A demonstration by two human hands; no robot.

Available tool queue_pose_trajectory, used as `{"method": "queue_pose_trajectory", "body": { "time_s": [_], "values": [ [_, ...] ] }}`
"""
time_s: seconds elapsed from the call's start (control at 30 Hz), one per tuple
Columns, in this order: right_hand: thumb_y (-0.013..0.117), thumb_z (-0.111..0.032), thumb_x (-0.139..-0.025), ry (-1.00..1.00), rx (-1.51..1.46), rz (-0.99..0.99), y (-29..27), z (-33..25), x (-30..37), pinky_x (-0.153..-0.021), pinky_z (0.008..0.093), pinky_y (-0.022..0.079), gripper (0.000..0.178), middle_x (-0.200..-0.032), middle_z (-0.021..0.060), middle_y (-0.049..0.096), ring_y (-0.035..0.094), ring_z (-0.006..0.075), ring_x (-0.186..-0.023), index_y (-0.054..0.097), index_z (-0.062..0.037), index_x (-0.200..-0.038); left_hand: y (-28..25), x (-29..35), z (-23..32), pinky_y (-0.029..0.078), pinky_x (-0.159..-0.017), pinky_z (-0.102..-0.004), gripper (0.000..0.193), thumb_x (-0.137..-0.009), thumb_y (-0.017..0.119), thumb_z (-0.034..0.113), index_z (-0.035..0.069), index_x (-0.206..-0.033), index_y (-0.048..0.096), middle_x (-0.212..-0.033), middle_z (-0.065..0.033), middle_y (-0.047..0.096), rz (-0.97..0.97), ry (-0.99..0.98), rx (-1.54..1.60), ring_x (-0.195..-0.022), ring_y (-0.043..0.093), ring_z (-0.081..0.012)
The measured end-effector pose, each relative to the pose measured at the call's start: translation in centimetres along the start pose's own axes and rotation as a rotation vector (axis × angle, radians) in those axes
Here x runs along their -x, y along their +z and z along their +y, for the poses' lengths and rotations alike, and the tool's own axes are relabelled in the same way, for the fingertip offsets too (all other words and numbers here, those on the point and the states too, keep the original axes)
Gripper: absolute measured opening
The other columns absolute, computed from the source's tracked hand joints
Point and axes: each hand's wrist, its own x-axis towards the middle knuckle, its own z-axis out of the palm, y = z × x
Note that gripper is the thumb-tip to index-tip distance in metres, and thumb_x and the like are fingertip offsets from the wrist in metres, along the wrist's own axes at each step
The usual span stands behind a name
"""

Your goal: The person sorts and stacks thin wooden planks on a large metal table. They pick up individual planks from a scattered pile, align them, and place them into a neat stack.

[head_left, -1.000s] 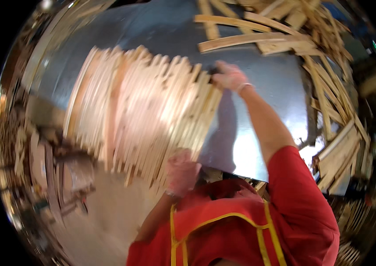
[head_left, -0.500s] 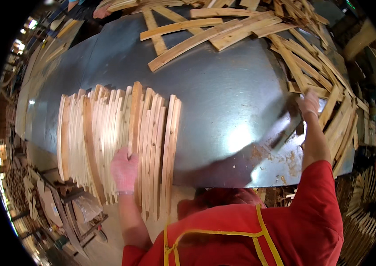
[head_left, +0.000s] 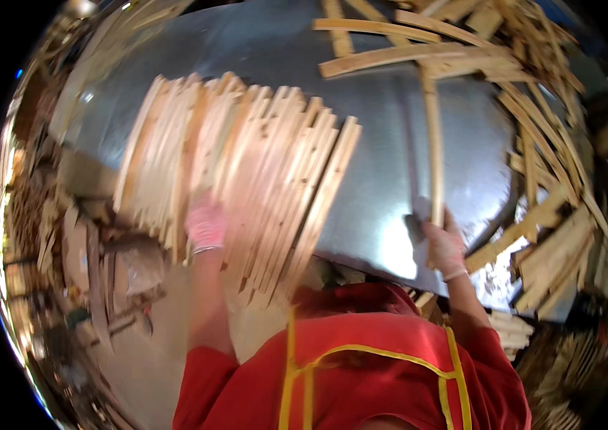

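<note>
My right hand [head_left: 446, 244], in a pale glove, grips the near end of a long wooden strip [head_left: 433, 143]. The strip stands away from me over the metal tabletop, its far end near the curved boards at the back. My left hand [head_left: 206, 223], in a pinkish glove, rests at the near side of a row of wooden strips [head_left: 275, 158]. Those strips lie side by side at the left, their near ends jutting past the table edge. Motion blurs the left hand, and its fingers cannot be told from the strips.
Curved boards [head_left: 383, 59] lie crossed at the back of the metal table [head_left: 361, 208]. A loose heap of wooden pieces [head_left: 555, 236] covers its right side. Below left, a wooden frame [head_left: 96, 287] stands on the floor beside scrap.
My right hand has come from the heap at the right toward the middle, now holding a wooden strip. The strip row appears farther up and right as the view shifts.
</note>
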Motion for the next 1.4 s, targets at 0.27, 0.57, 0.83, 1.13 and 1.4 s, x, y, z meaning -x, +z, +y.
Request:
{"method": "queue_pose_trajectory", "body": {
  "time_s": [0.27,0.57,0.83,1.13,1.4],
  "values": [
    [0.066,-0.012,-0.092,0.211,-0.802,-0.313,-1.1,0.1,7.1,-0.086,0.0401,0.063,0.053,-0.120,0.0169,0.072,0.073,0.0267,-0.096,0.056,-0.0001,-0.142,0.5,-0.5,-1.9,0.047,-0.114,-0.0464,0.069,-0.092,0.070,0.020,0.003,-0.155,0.046,-0.145,-0.0247,0.060,0.018,0.030,-0.084,-0.133,0.058,-0.0397],
    [0.076,-0.029,-0.098,-0.166,-0.719,0.529,-12.1,4.9,11.7,-0.081,0.0334,0.060,0.060,-0.114,0.0077,0.071,0.069,0.0185,-0.093,0.053,-0.0051,-0.149,-2.8,6.1,19.2,0.037,-0.123,-0.0479,0.076,-0.086,0.080,0.018,0.001,-0.153,0.049,-0.157,-0.0238,0.048,-0.191,0.682,0.253,-0.146,0.046,-0.0397],
    [0.077,-0.022,-0.096,0.135,-0.488,1.524,-33.3,22.9,20.9,-0.080,0.0342,0.056,0.065,-0.110,0.0130,0.065,0.062,0.0197,-0.093,0.039,0.0001,-0.144,-2.3,12.1,42.6,0.039,-0.121,-0.0459,0.083,-0.084,0.085,0.024,0.002,-0.154,0.047,-0.155,-0.0235,0.050,-0.365,1.034,0.347,-0.144,0.048,-0.0394],
    [0.066,-0.037,-0.101,0.593,-0.385,0.875,-41.3,39.6,15.7,-0.057,0.0381,0.047,0.040,-0.078,0.0056,0.058,0.054,0.0179,-0.065,0.062,-0.0045,-0.124,-3.4,19.5,64.0,0.048,-0.112,-0.0428,0.093,-0.087,0.078,0.038,-0.003,-0.159,0.037,-0.156,-0.0232,0.049,-0.592,0.864,0.229,-0.132,0.059,-0.0382],
    [0.081,-0.038,-0.091,0.455,-0.229,-0.063,-34.5,16.4,14.8,-0.073,0.0376,0.057,0.055,-0.104,0.0072,0.076,0.068,0.0217,-0.076,0.072,0.0014,-0.129,-5.9,13.8,53.9,0.053,-0.098,-0.0294,0.063,-0.086,0.071,0.020,-0.001,-0.144,0.057,-0.117,-0.0057,0.068,-1.450,0.390,1.252,-0.110,0.064,-0.0159]
  ]
}}
